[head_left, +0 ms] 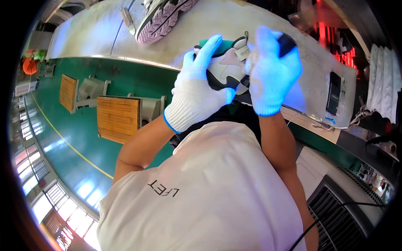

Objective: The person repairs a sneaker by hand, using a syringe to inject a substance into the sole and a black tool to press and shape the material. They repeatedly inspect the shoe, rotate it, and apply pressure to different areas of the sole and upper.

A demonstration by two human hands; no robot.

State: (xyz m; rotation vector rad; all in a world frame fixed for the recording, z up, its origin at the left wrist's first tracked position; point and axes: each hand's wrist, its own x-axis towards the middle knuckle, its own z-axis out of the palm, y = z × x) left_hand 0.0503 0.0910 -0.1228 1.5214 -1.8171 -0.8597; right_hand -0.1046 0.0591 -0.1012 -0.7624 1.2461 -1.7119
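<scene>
Both gloved hands, left hand (pixel 197 90) and right hand (pixel 272 71), grip a white-black sneaker (pixel 226 69); small pale tag (pixel 242 52) on its top

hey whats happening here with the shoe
A person in white knit gloves holds a white, black and pink sneaker up in front of their chest, over the edge of a long pale worktable. The left hand cups the shoe from the side. The right hand is closed around a dark-handled tool and presses against the shoe; its tip is hidden. A small tag hangs off the sneaker. Another sneaker lies farther back on the table, and a dark flat device lies off to the right.
</scene>
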